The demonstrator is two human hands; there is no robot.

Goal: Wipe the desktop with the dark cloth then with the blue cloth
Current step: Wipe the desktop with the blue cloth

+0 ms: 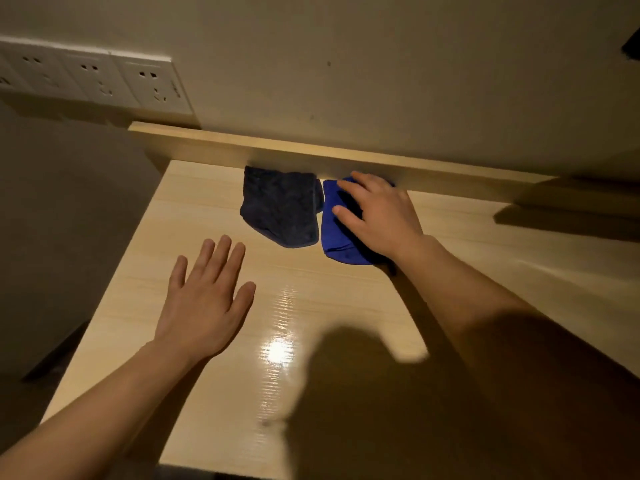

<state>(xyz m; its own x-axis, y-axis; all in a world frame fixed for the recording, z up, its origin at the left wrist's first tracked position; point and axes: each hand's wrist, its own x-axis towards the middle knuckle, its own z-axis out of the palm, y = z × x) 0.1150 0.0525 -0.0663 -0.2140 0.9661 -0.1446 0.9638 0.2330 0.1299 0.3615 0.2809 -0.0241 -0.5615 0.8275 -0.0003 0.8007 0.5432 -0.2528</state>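
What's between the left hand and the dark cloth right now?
Nothing: in the head view, only bare desktop separates the open left hand from the dark cloth.

One head-worn wide-angle view looks forward and steeply down from above the desk's [214,393] near edge toward the wall [381,71] at 12 o'clock. It sits close: both forearms enter from the bottom corners, the left hand [204,299] at 7 o'clock, the right hand [377,216] just past centre toward 1 o'clock. Outlets [104,77] fall at 10 o'clock. Straight edges bow near the borders. There is no second view to share anything with.
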